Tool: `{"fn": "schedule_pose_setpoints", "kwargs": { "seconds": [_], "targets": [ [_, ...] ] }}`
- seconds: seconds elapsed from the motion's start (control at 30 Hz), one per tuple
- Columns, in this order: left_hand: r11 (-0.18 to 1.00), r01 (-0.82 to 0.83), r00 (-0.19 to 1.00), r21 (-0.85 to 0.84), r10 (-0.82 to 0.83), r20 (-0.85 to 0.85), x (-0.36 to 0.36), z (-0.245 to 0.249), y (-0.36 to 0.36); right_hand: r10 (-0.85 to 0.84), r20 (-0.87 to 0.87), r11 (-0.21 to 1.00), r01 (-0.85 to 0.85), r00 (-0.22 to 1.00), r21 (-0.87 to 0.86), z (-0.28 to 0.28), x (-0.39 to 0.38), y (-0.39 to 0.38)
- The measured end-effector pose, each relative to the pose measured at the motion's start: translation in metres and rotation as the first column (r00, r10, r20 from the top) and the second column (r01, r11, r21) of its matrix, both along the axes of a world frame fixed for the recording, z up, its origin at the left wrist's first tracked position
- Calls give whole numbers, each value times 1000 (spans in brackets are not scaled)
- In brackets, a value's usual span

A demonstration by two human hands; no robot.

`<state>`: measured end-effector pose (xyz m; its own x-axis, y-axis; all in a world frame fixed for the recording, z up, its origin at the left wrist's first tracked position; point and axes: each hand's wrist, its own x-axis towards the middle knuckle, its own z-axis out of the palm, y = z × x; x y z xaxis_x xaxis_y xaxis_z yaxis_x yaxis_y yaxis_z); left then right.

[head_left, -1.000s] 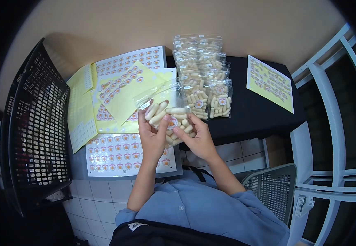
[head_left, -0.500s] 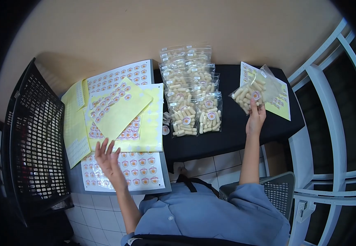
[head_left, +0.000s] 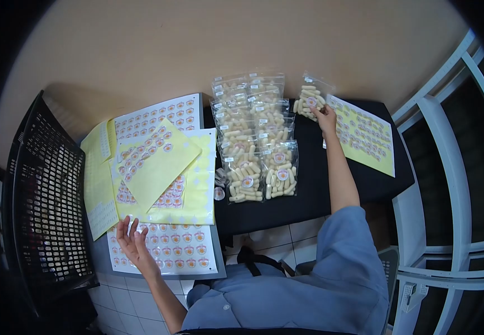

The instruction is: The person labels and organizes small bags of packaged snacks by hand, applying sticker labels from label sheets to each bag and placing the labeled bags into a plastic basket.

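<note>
My right hand (head_left: 325,118) grips the lower corner of a clear zip bag of cream capsules (head_left: 310,100) that bears a round sticker. It is at the far side of the black table, right of the bag rows. My left hand (head_left: 134,244), fingers apart and holding nothing, hovers over the front sticker sheet (head_left: 177,251). Two overlapping rows of similar capsule bags (head_left: 280,177) lie in the middle. Beside my right hand lies a yellow-backed sticker sheet (head_left: 364,134).
A black perforated basket (head_left: 46,195) stands at the left edge. Several sticker sheets (head_left: 158,114) and a loose yellow sheet (head_left: 166,167) overlap on the left. The black table (head_left: 314,190) meets the wall behind; white metal bars (head_left: 448,145) rise at right.
My right hand has carried the capsule bag left and away from me, off the right-hand sticker sheet. My left hand has shifted slightly left and lower in view.
</note>
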<state>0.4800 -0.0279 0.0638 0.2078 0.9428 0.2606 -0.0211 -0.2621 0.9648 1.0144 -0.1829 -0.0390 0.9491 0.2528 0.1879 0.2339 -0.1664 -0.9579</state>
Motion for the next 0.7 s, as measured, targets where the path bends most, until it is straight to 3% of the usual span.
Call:
{"fn": "schedule_pose_setpoints", "kwargs": {
  "seconds": [0.1,0.17,0.23,0.37,0.57,0.67,0.7],
  "targets": [
    [998,-66,998,17,66,-15,-11,-1,3,96,-126,993,-88,987,75,-10,19,28],
    [991,-132,990,20,133,-49,-20,-2,5,73,-103,994,-64,992,85,-17,33,42],
    [984,-177,982,32,179,-65,-25,-1,5,153,-283,982,-178,947,-64,3,28,47],
    [975,-218,975,32,219,-46,-34,-6,11,216,-306,973,-231,927,-15,4,40,58],
    [962,-271,962,10,271,-17,-31,4,12,286,-361,939,-335,888,-80,5,43,60],
    [979,-202,979,27,201,26,-30,21,12,284,-345,940,-331,895,-85,5,39,58],
    [997,-63,985,41,55,164,-23,35,9,293,-343,937,-340,892,-83,3,40,58]
  ]
}}
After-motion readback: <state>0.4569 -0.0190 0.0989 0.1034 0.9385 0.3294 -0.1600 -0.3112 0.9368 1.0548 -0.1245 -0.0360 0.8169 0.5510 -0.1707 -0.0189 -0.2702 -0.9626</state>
